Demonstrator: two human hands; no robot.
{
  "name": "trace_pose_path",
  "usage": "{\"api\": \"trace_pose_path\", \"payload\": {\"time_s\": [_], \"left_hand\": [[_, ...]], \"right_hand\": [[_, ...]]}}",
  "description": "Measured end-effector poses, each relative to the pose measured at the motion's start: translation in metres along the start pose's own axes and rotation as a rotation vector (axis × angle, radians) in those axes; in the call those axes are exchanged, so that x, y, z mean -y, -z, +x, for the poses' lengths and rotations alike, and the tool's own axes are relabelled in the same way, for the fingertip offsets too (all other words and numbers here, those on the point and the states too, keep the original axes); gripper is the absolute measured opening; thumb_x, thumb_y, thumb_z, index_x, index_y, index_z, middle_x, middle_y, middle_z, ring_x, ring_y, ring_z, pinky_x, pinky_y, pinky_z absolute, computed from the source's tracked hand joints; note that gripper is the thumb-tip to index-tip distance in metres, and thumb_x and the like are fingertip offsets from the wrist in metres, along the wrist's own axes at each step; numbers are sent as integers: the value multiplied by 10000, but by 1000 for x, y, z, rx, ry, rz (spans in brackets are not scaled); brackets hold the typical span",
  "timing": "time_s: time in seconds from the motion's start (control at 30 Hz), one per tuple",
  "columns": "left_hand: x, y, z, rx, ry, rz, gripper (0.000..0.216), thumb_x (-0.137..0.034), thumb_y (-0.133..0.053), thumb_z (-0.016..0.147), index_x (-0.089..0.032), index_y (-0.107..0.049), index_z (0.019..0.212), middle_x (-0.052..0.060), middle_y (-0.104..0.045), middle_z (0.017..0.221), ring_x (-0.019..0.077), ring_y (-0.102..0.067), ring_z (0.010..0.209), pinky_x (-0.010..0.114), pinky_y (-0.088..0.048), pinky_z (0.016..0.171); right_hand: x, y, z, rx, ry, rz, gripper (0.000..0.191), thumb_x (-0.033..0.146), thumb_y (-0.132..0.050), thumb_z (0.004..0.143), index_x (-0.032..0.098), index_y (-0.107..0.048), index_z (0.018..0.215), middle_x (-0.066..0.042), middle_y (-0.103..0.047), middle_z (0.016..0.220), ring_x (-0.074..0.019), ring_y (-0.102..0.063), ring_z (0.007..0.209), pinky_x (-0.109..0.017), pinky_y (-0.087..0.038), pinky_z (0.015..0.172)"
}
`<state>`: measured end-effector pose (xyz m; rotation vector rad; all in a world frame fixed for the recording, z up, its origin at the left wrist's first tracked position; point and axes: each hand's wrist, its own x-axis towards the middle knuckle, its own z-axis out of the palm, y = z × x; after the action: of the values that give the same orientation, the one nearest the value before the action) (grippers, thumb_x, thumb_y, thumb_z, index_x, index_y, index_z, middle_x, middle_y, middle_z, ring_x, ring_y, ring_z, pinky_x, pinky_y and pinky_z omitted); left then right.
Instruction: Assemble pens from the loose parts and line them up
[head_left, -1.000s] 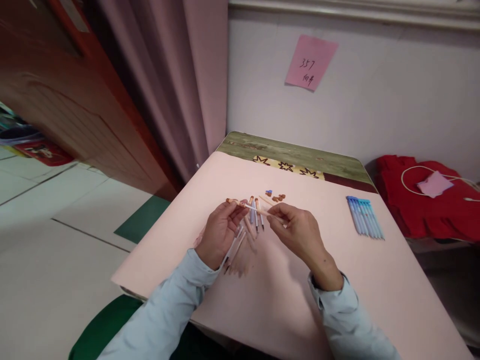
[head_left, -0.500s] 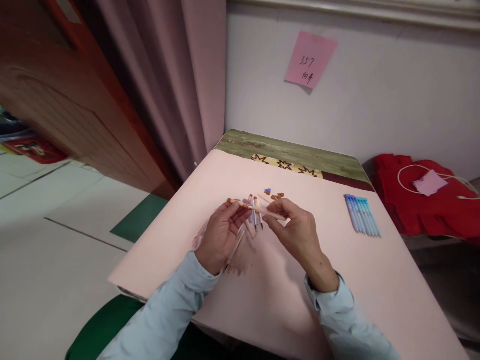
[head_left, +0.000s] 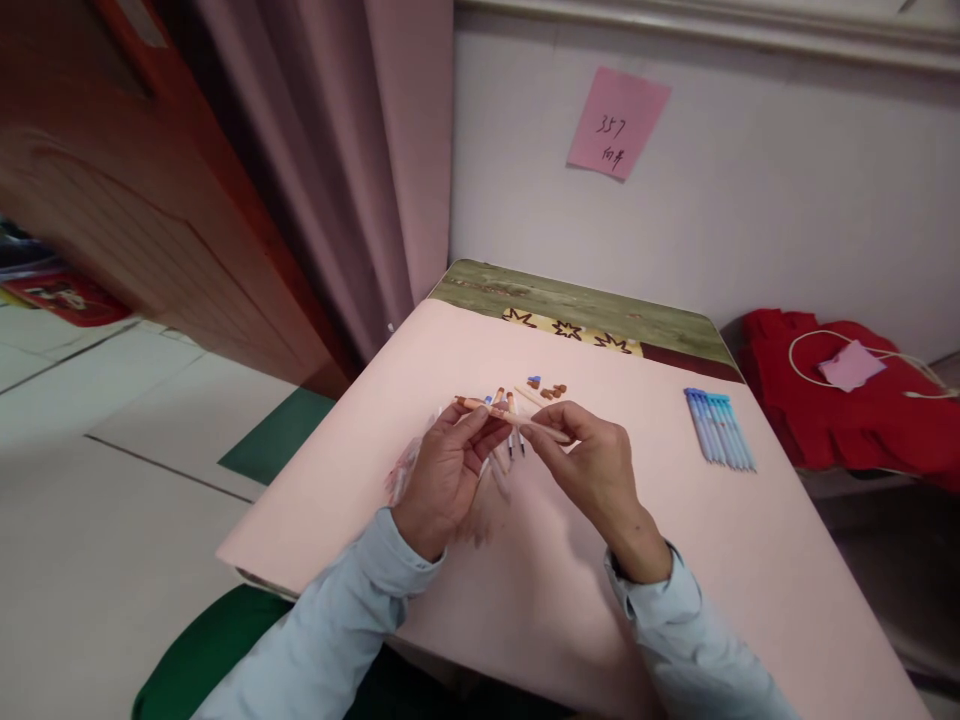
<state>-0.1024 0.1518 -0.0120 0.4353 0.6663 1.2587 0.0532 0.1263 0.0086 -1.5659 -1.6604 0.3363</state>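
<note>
Between my two hands lies a pale pen (head_left: 507, 416) with an orange-brown end pointing left. My left hand (head_left: 450, 455) is closed on its brown end, thumb on top. Fingers of my right hand (head_left: 592, 445) pinch the pale end. Under and behind the hands, loose pens and pen parts (head_left: 512, 440) lie on the pale table cover, partly hidden by my left hand. Small brown pieces (head_left: 553, 391) and a blue piece (head_left: 533, 382) sit just beyond the pen. Clear or pinkish parts (head_left: 401, 470) show left of my left hand.
A row of blue pens (head_left: 720, 430) lies on the right of the table (head_left: 600, 620). Beyond that edge, a red cloth (head_left: 780, 400) carries a white cable and a pink paper (head_left: 853, 365). A pink note (head_left: 618, 124) is on the wall. A green seat (head_left: 202, 650) is at lower left.
My left thumb has shifted right along the pen, so more of its brown end shows at the left. Both hands stay in nearly the same place.
</note>
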Motion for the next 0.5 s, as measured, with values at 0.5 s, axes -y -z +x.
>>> {"api": "trace_pose_path", "payload": {"time_s": [0.5], "left_hand": [[20, 6, 0, 1, -25, 140, 181, -207, -769, 753, -139, -632, 849, 71, -731, 917, 176, -702, 881, 308, -561, 847]], "right_hand": [[-27, -13, -34, -2, -82, 71, 146, 369, -632, 868, 228, -595, 850, 26, -665, 702, -121, -571, 583, -229, -430, 573]]}}
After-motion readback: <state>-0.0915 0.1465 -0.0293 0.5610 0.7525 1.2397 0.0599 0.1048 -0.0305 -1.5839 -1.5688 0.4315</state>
